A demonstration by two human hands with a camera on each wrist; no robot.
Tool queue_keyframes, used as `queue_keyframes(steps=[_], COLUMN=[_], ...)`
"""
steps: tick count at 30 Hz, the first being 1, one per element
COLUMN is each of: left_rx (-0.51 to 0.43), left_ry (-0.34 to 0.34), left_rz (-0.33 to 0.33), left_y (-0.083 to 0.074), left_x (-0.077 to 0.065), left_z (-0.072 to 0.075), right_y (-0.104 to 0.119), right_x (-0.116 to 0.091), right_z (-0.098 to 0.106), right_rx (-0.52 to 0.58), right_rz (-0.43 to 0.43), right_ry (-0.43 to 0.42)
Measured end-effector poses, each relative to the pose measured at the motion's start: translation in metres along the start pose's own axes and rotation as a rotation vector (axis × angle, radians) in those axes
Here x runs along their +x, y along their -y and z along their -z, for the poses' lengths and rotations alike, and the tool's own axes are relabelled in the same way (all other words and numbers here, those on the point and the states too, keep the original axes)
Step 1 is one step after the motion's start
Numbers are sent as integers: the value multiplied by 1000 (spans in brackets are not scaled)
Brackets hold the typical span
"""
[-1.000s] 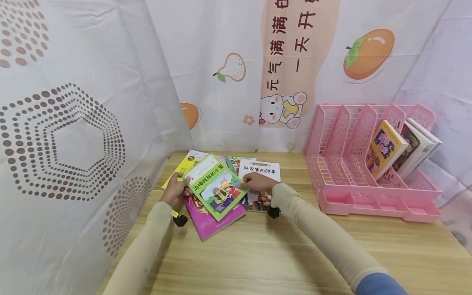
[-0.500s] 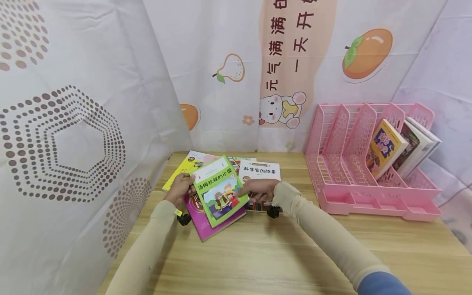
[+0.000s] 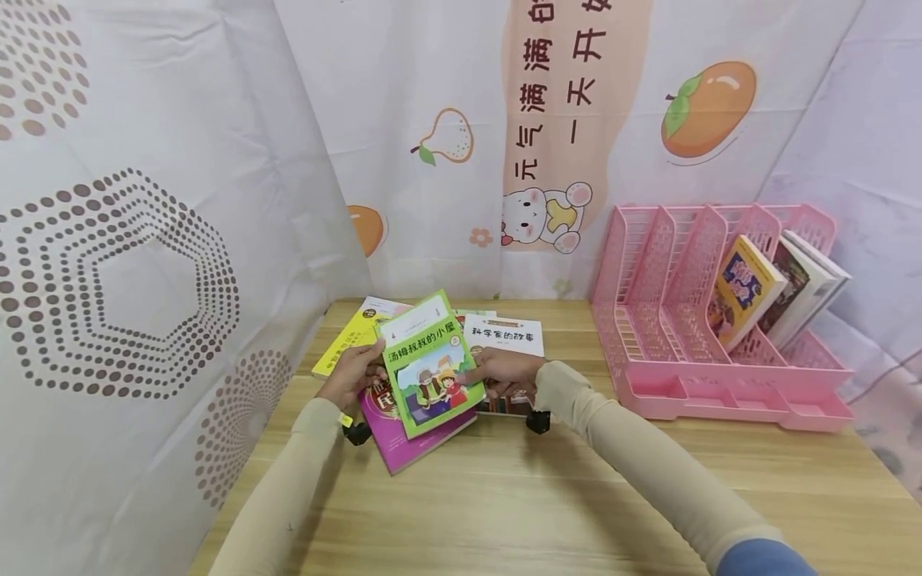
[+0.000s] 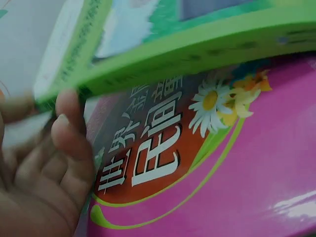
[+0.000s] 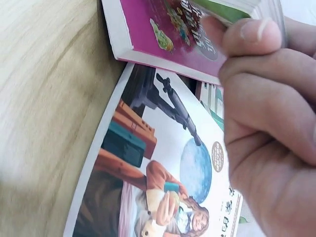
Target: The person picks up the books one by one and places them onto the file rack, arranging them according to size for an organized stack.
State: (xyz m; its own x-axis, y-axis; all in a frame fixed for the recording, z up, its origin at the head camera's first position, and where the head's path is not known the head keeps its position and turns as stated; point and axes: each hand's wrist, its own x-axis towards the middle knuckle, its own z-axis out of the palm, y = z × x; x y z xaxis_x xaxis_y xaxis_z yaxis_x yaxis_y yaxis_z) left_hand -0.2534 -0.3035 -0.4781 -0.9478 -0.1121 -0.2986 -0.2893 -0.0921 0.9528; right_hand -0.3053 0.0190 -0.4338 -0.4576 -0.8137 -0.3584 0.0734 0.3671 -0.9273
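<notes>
A green picture book [image 3: 432, 368] is held tilted above a loose pile of books, its cover facing the head camera. My left hand [image 3: 353, 374] pinches its left edge; in the left wrist view, thumb and fingers meet at the green spine [image 4: 197, 59]. On the opposite edge, my right hand [image 3: 507, 370] grips the book, with curled fingers under the page block [image 5: 264, 12] in the right wrist view. Beneath lies a magenta book [image 3: 406, 448], partly covered. A white-topped book [image 3: 507, 332] with a telescope on its cover sits under my right hand, and a yellow book [image 3: 353, 336] behind my left.
A pink slotted book rack [image 3: 727, 384] stands at the right of the wooden table [image 3: 490, 512]. Leaning in its right slots are a yellow-covered book [image 3: 742, 288] and several pale-edged books [image 3: 799, 292]. A printed curtain [image 3: 432, 224] hangs along the back.
The green book has been turned more upright and lifted at its far edge, shifting slightly right. Both hands stay on it, and the left hand has moved slightly right with it.
</notes>
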Motion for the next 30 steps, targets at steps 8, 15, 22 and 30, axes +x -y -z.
queue_keyframes(steps=[8, 15, 22, 30], left_rx=[55, 88, 164, 349], left_ry=[163, 172, 183, 215], left_rz=[-54, -58, -45, -68], left_y=[0, 3, -1, -4], left_x=[-1, -4, -3, -1], left_z=[-11, -12, -22, -47], right_y=[-10, -6, -8, -15], right_x=[-2, -15, -34, -54], right_z=[11, 14, 23, 30], right_rx=[45, 17, -73, -83], right_rz=[71, 133, 204, 211], right_ry=[-29, -47, -208, -375])
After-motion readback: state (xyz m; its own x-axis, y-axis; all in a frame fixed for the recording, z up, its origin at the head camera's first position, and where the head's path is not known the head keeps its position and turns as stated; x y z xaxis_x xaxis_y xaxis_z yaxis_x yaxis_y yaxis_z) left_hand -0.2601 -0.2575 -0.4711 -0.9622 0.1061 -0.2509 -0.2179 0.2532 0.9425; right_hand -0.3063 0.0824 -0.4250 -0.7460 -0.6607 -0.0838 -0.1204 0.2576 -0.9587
